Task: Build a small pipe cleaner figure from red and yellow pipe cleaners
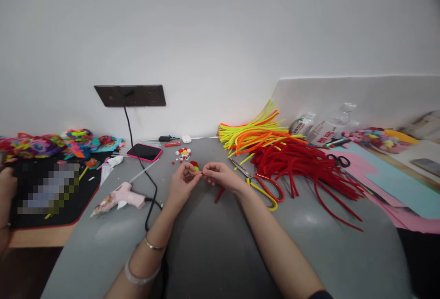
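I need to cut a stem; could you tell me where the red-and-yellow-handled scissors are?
The red-and-yellow-handled scissors lie on the grey table, just right of the right hand, beside the red pipe cleaners.

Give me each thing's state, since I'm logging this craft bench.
Left hand: pinching a small red piece.
Right hand: pinching a red stem.
Scissors: lying shut.
Glue gun: lying on its side, corded.
Phone: screen dark.
Red stems: loose pile.
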`<state>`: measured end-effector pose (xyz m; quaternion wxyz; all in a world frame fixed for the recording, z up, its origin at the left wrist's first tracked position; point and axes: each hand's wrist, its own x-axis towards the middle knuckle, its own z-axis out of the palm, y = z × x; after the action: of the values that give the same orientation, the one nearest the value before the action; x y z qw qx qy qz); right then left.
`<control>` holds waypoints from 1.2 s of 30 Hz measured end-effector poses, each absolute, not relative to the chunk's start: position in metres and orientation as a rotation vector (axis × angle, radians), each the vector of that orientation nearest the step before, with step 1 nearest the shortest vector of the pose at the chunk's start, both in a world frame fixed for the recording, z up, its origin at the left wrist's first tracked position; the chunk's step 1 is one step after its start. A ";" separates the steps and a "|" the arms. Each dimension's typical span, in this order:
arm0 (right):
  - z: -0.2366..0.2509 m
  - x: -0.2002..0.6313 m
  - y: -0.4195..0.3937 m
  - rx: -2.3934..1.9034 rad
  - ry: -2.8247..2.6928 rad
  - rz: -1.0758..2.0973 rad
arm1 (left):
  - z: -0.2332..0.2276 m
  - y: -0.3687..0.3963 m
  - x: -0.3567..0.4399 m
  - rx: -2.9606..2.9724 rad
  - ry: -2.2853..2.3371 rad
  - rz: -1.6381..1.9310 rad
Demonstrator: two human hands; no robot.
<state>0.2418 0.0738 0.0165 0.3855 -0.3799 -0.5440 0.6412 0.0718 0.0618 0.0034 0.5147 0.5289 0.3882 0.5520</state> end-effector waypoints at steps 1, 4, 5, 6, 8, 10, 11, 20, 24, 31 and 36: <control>0.016 0.242 0.075 -0.960 -1.352 1.691 | 0.004 0.063 0.070 1.315 0.938 1.318; 0.016 0.241 0.082 -0.950 -1.287 1.816 | 0.006 0.068 0.063 1.415 0.940 1.288; 0.017 0.241 0.084 -0.955 -1.279 1.831 | 0.007 0.071 0.061 1.436 0.948 1.289; 0.017 0.240 0.086 -0.966 -1.274 1.834 | 0.007 0.073 0.059 1.455 0.968 1.295; 0.016 0.240 0.090 -1.003 -1.259 1.803 | 0.007 0.076 0.055 1.490 1.054 1.334; 0.013 0.241 0.093 -1.049 -1.248 1.743 | 0.004 0.080 0.053 1.521 1.171 1.374; 0.011 0.242 0.094 -1.070 -1.252 1.716 | 0.002 0.081 0.052 1.538 1.217 1.373; 0.002 0.238 0.094 -1.178 -1.378 1.649 | -0.013 0.087 0.055 1.684 1.275 1.195; -0.001 0.237 0.094 -1.202 -1.409 1.598 | -0.010 0.085 0.056 1.753 1.224 1.230; -0.003 0.240 0.091 -1.151 -1.447 1.517 | -0.012 0.081 0.057 1.804 1.101 1.233; -0.001 0.239 0.084 -1.121 -1.493 1.405 | -0.008 0.077 0.058 1.834 1.085 1.246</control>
<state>0.2386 0.0841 -0.0014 0.3916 -0.4415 -0.5879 0.5533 0.0582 0.0769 -0.0076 0.3305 0.7013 0.4148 0.4764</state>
